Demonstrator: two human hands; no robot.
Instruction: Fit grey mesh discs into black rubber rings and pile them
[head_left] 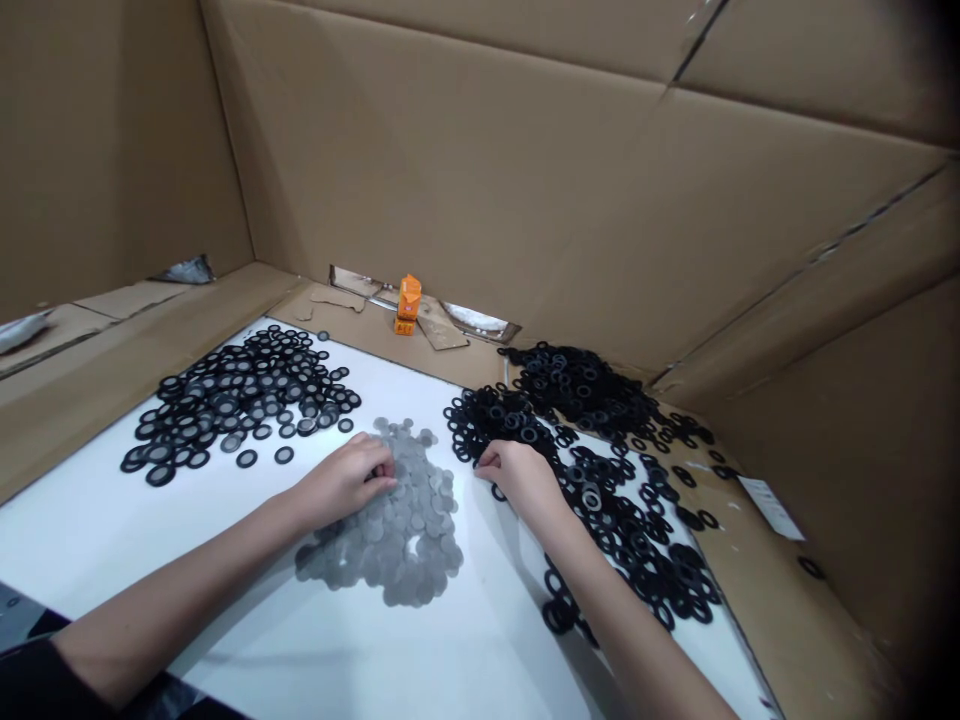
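Your bare forearms are reaching in from the bottom edge of the head view, the left one emerging from a black sleeve (pixel 49 680), over a flat white board (pixel 247 610). Your left hand (pixel 346 480) is hovering at or resting on the left edge of a spread of thin, round, translucent grey discs (pixel 412 515) in the middle of the board; its fingers are curling in towards the thumb, and whether they are gripping a disc cannot be told. Your right hand (pixel 519 475) is bringing thumb and fingertips close together beside a scatter of flat, round black rings (pixel 637 530), which is spreading along the board's right side and passing partly behind your forearm; whether it is holding a ring cannot be told. Black-rimmed discs with grey centres (pixel 251 385) are lying heaped at the far left of the board. Beyond the board, small orange boxes (pixel 409 298) are standing near a brown cardboard wall (pixel 450 150), and a denser heap of black rings (pixel 589 390) is lying at the far right.
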